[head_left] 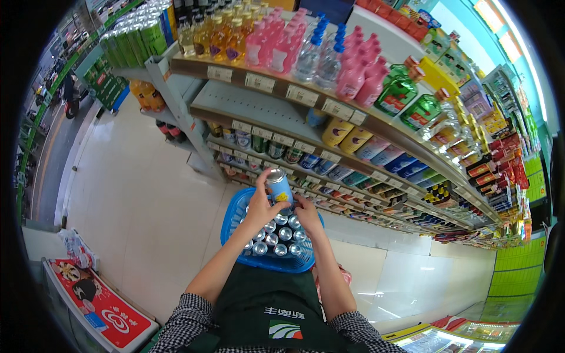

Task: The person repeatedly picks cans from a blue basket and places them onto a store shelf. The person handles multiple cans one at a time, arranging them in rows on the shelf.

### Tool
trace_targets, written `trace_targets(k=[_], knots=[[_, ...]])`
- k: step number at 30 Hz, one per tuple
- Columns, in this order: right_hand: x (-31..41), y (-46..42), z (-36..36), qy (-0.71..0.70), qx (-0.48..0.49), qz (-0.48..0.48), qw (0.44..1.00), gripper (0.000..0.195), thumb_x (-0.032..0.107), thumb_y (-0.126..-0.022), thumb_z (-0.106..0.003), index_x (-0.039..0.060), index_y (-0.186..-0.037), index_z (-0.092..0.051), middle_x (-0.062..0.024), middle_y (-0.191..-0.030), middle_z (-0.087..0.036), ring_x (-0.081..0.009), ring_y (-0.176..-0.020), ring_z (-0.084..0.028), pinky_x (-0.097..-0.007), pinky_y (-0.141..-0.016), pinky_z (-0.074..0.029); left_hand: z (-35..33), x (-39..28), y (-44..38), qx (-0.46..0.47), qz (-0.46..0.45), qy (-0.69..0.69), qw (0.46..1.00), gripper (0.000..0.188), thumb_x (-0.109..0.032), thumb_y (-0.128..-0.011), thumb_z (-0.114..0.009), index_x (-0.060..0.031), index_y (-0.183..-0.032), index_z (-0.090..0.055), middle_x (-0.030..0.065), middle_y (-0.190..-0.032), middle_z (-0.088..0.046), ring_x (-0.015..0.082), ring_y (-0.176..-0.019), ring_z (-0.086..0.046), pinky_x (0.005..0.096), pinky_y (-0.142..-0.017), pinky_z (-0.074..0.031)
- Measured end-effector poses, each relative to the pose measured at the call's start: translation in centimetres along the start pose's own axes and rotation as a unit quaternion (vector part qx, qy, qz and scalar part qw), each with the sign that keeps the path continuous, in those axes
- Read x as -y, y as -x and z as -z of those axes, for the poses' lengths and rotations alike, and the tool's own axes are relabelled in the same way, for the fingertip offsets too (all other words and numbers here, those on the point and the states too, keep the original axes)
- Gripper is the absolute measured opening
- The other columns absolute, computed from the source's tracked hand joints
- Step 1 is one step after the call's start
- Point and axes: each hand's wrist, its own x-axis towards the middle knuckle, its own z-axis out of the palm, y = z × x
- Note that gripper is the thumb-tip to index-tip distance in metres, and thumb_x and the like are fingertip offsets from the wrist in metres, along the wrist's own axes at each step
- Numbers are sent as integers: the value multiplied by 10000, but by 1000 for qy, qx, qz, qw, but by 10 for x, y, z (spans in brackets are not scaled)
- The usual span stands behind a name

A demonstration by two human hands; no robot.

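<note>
My left hand [263, 204] grips a blue drinks can [280, 189] that has a silver top and a yellow picture on its side. Close by the can's lower right side is my right hand [306, 213], its fingers bent; whether it touches that can or another one below is hard to tell. Both hands are over a blue plastic basket [229, 220], which holds several upright cans [285, 233] with silver tops. Part of the basket is hidden by my hands and forearms. Beyond it rises a store shelf unit [282, 99] with price tags along its edges.
Pink bottles [282, 48], green glass bottles [399, 89] and clear bottles with blue caps [329, 61] stand on the top shelf. Cans fill parts of the lower shelves. Stacked green cans [132, 42] are at the upper left. A red-topped freezer [103, 304] stands at the lower left.
</note>
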Motion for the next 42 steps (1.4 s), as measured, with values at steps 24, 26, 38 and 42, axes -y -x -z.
trace_targets(k=[24,26,38,42], knots=[[136,-26,21,-44,-128,229,964,765,-119,-863,-462,8,-1568,-195,-283,-1533,-356,-422,-1314,-503,-434,-991,-479,-25,-75,-149,34,-221,49,973,594,159,-789,-621,-127,-1306,-563,98,-1306,-625,323,-1245,-589,403,-998,-505],[120,-40,22,13,-160,257,953,743,-98,-871,-463,-3,-1561,-204,-287,-1528,-357,-429,-1308,-503,-437,-1001,-476,-28,-73,-152,43,-210,51,975,597,156,-791,-623,-127,-1312,-562,100,-1301,-628,320,-1236,-596,402,-991,-507],[128,-45,24,44,-160,253,953,685,-63,-893,-469,-38,-1535,-233,-275,-1549,-306,-432,-1312,-485,-419,-942,-522,-32,-50,-187,36,-118,-83,989,807,-131,-758,-825,-12,-1435,-401,255,-1272,-613,434,-1184,-583,460,-944,-486],[121,-56,26,96,-189,292,933,670,-71,-897,-460,-42,-1529,-239,-266,-1554,-291,-412,-1192,-587,-396,-850,-564,-39,-49,-194,33,-106,-101,989,846,-169,-768,-830,-18,-1464,-372,271,-1277,-602,439,-1173,-583,464,-937,-487]])
